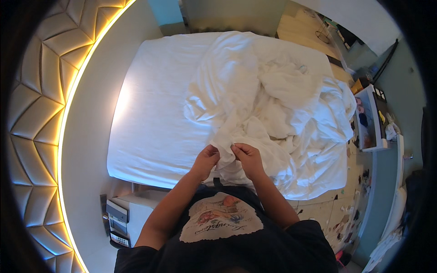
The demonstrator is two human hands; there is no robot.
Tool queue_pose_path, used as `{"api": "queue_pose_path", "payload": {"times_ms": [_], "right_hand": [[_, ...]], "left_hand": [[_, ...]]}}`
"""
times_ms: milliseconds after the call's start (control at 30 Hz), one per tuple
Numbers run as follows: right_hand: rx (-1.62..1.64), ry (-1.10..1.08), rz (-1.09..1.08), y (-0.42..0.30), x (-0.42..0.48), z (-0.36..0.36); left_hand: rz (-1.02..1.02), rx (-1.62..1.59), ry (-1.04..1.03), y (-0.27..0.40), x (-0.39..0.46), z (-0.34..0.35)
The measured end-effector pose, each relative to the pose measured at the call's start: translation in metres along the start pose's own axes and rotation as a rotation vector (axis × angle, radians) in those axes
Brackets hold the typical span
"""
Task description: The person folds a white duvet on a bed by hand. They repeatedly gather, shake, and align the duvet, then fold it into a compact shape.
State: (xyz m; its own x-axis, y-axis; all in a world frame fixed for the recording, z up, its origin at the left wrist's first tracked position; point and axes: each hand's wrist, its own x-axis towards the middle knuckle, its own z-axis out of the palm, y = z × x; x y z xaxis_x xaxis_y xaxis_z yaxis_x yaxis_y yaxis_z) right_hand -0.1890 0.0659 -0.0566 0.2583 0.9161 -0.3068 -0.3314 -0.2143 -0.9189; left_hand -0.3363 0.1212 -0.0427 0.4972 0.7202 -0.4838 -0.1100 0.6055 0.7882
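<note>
A rumpled white cover (235,85), perhaps a duvet cover or sheet, lies heaped over the middle and right of the bed. Its near edge is pinched between the thumb and fingers of my left hand (207,160). A short way to the right, my right hand (249,158) grips the same edge, and a fold of cloth hangs between the two hands. Under the heap is a mattress in a smooth white fitted sheet (153,102), bare on its left side. Deep folds hide what may lie inside the heap.
A padded headboard wall (37,119) with a lit strip curves along the left. Near the bed's lower left corner stands a white bedside table (136,213), with a telephone (119,240) beside it. At right are a white open shelf (370,119) and a tiled floor (327,211) with scattered small items.
</note>
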Motion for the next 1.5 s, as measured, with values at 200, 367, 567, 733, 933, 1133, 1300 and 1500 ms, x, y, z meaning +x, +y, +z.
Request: {"api": "queue_pose_path", "payload": {"times_ms": [200,367,567,733,933,1133,1300,1500], "right_hand": [[0.476,0.096,0.06,-0.001,-0.003,-0.022],[0.68,0.026,-0.032,0.006,-0.006,-0.05],[0.75,0.101,-0.043,-0.001,-0.009,-0.058],[0.597,0.099,-0.042,-0.005,-0.011,-0.045],[-0.088,-0.233,-0.174,-0.013,-0.017,-0.015],[0.326,0.153,-0.032,-0.01,-0.033,-0.039],[-0.414,0.097,0.527,0.095,-0.046,-0.124],[0.412,0.11,0.859,0.133,-0.075,-0.091]], "left_hand": [[0.138,0.267,0.001,0.008,0.01,0.014],[0.083,0.414,-0.054,0.017,0.008,0.021],[-0.1,0.685,-0.269,0.024,-0.002,0.026],[0.064,0.727,-0.267,0.021,0.008,0.019],[-0.357,0.119,-0.175,0.042,0.009,0.034],[-0.065,0.222,0.187,0.023,0.028,0.009],[0.0,0.067,0.346,0.012,0.019,0.0],[-0.198,-0.31,0.262,0.002,0.003,0.006]]}}
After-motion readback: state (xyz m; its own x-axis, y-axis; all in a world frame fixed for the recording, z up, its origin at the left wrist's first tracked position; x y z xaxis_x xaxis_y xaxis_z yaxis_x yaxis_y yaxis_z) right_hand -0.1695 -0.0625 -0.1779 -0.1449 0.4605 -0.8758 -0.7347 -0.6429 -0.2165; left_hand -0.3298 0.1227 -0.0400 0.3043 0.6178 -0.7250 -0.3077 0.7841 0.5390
